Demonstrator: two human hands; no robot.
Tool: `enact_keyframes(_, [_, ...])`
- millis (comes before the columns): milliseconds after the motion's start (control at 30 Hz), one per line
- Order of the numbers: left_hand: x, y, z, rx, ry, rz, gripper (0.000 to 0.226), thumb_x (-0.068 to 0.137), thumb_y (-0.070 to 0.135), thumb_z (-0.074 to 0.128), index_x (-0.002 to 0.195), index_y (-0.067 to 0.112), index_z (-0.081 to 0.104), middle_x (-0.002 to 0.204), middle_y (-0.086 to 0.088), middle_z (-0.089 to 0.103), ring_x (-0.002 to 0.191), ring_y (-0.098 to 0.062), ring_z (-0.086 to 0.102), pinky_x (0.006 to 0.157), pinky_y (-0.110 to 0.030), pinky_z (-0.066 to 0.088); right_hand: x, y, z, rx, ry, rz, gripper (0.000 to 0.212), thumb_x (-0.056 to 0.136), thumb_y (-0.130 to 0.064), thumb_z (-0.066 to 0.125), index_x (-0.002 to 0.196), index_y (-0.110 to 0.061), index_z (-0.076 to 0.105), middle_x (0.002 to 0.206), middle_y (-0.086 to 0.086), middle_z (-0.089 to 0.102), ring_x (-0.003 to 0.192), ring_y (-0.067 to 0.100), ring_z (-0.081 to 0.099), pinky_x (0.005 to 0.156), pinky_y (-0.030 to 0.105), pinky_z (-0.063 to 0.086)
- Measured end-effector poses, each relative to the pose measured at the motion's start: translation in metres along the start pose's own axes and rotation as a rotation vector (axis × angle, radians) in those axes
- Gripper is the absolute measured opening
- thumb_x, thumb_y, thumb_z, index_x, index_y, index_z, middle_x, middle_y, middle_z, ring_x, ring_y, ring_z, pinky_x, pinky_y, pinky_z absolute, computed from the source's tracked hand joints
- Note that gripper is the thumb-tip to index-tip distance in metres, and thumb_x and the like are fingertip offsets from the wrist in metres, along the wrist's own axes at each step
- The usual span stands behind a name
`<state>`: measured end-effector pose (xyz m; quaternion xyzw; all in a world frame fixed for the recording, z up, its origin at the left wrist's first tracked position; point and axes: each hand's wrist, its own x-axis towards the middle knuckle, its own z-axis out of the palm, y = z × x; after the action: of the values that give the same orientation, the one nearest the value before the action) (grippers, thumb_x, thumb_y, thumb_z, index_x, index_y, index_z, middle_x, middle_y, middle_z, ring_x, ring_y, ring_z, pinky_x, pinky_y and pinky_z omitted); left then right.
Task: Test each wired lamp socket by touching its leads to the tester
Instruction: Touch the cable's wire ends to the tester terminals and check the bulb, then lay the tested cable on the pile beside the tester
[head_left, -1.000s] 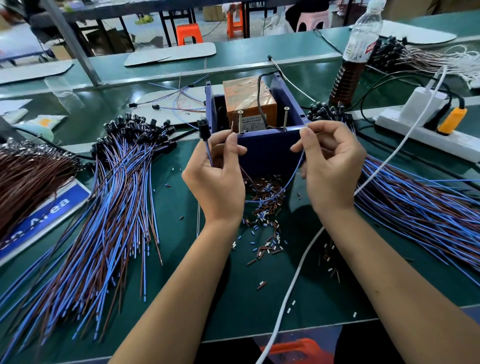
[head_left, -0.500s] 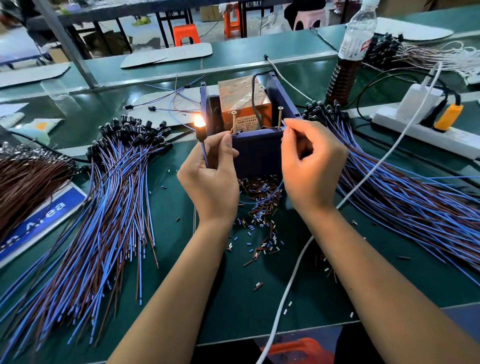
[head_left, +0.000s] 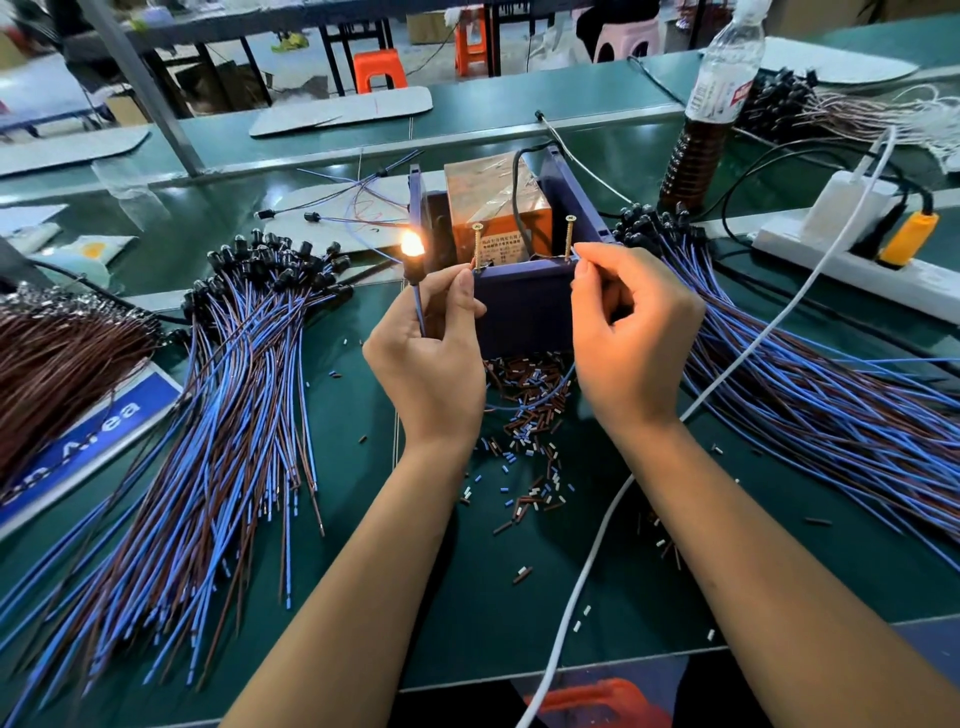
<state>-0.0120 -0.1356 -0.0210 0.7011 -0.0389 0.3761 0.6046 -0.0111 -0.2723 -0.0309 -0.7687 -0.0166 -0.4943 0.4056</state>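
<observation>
Socket (head_left: 414, 270) lit and glowing, held up just beside the front-left corner of the tester (head_left: 524, 306), bulb burning orange at its tip. Left hand (head_left: 431, 358) pinches it by the blue wire just under the black body and, it seems, a bare lead end against the left screw (head_left: 477, 244); right hand (head_left: 628, 343) pinches the other lead at the right screw (head_left: 569, 236), remaining fingers loosely curled. The wire loops slack between the two hands, down over the scatter of offcuts (head_left: 530, 410).

This thing weighs next to nothing, I'd judge: a small black plastic socket on two thin insulated leads, blue and brown, limp enough to droop under their own weight. Best hold looks to be right where the fingers are, close to the stripped ends, so the floppy wire can be steered onto a contact; grip further back and the tip would wander. The bulb is the fragile part and probably warm, so keep fingers off it.

Tester is a dark blue plastic box, square and stiff, with an orange taped block inside and two brass-coloured screws standing at its near rim. Green mat (head_left: 363, 597) underneath, smooth. A pile of sockets (head_left: 218, 415) fans toward the table's left edge, another bundle (head_left: 810, 395) toward the right.
</observation>
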Motion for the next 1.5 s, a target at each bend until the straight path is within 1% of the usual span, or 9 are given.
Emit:
enact_keyframes(400, [-0.001, -0.007, -0.001, -0.019, 0.027, -0.007, 0.012, 0.100, 0.012, 0.068, 0.096, 0.005, 0.076, 0.072, 0.002, 0.070, 0.069, -0.008, 0.065, 0.074, -0.021, 0.050, 0.001, -0.004, -0.008, 0.044, -0.036, 0.044, 0.016, 0.100, -0.005, 0.064, 0.106, -0.003, 0.078, 0.094, 0.003, 0.076, 0.082, 0.010, 0.067, 0.076, 0.020, 0.051])
enact_keyframes(533, [-0.008, 0.002, 0.002, -0.005, -0.019, 0.040, 0.012, 0.098, 0.015, 0.069, 0.092, 0.008, 0.077, 0.070, 0.004, 0.070, 0.066, -0.001, 0.062, 0.069, -0.017, 0.046, 0.006, -0.004, -0.026, 0.102, 0.029, 0.129, 0.015, 0.098, -0.006, 0.065, 0.105, -0.007, 0.078, 0.091, -0.001, 0.076, 0.080, 0.008, 0.068, 0.073, 0.023, 0.054])
enact_keyframes(667, [-0.022, 0.034, 0.039, -0.039, -0.330, -0.021, 0.015, 0.095, 0.017, 0.073, 0.080, 0.017, 0.076, 0.065, 0.006, 0.071, 0.062, -0.004, 0.065, 0.065, -0.020, 0.050, 0.017, 0.002, -0.058, 0.144, 0.115, 0.209, 0.015, 0.098, -0.009, 0.066, 0.109, -0.013, 0.074, 0.080, -0.004, 0.069, 0.068, 0.012, 0.065, 0.064, 0.027, 0.054])
enact_keyframes(833, [-0.046, 0.077, 0.125, -0.096, -0.964, -0.338, 0.014, 0.092, 0.011, 0.073, 0.079, 0.008, 0.078, 0.064, -0.001, 0.074, 0.057, -0.007, 0.063, 0.061, -0.026, 0.051, 0.037, 0.024, -0.126, 0.082, 0.285, 0.233, 0.016, 0.096, -0.007, 0.063, 0.107, -0.017, 0.071, 0.080, -0.005, 0.067, 0.069, 0.015, 0.067, 0.065, 0.026, 0.052])
enact_keyframes(1000, [-0.100, 0.102, 0.200, -0.104, -1.346, -0.694, 0.032, 0.096, 0.002, 0.063, 0.064, 0.006, 0.057, 0.044, -0.003, 0.052, 0.032, -0.012, 0.030, 0.040, -0.014, 0.030, 0.053, 0.048, -0.189, -0.071, 0.404, 0.317, 0.015, 0.090, -0.011, 0.060, 0.094, -0.019, 0.072, 0.078, 0.003, 0.068, 0.070, 0.022, 0.066, 0.067, 0.030, 0.052])
enact_keyframes(1133, [-0.108, 0.095, 0.235, -0.135, -1.209, -1.020, 0.031, 0.103, -0.003, 0.043, 0.073, 0.003, 0.050, 0.067, -0.011, 0.053, 0.023, -0.006, 0.026, 0.030, -0.011, 0.019, 0.058, 0.066, -0.223, -0.472, 0.192, 0.431, 0.021, 0.091, -0.023, 0.063, 0.105, -0.018, 0.079, 0.106, 0.006, 0.071, 0.098, 0.021, 0.065, 0.093, 0.039, 0.053])
enact_keyframes(1267, [-0.101, 0.082, 0.243, -0.348, -0.942, -1.163, 0.036, 0.105, -0.006, 0.022, 0.079, 0.006, 0.045, 0.053, -0.006, 0.047, 0.024, 0.000, 0.028, 0.029, -0.011, 0.021, 0.050, 0.066, -0.218, -0.935, -0.175, 0.434, 0.042, 0.092, -0.048, 0.071, 0.130, -0.030, 0.070, 0.164, 0.016, 0.022, 0.147, 0.045, 0.022, 0.110, 0.064, 0.030])
enact_keyframes(1367, [-0.089, 0.074, 0.240, -0.486, -0.724, -1.172, 0.038, 0.105, -0.009, 0.023, 0.078, 0.006, 0.047, 0.040, -0.003, 0.050, 0.028, -0.005, 0.037, 0.032, -0.013, 0.028, 0.040, 0.064, -0.195, -0.949, -0.338, 0.335, 0.034, 0.097, -0.056, 0.061, 0.123, -0.037, 0.074, 0.171, 0.007, 0.012, 0.154, 0.040, 0.012, 0.119, 0.066, 0.016])
enact_keyframes(1500, [-0.062, 0.068, 0.232, -0.682, -0.435, -1.200, 0.036, 0.107, -0.006, 0.027, 0.081, 0.008, 0.047, 0.068, -0.008, 0.052, 0.053, -0.010, 0.041, 0.039, -0.012, 0.036, 0.030, 0.068, -0.168, -0.886, -0.450, 0.342, 0.044, 0.103, -0.058, 0.049, 0.108, -0.027, 0.080, 0.154, 0.007, 0.043, 0.145, 0.032, 0.023, 0.119, 0.057, 0.017])
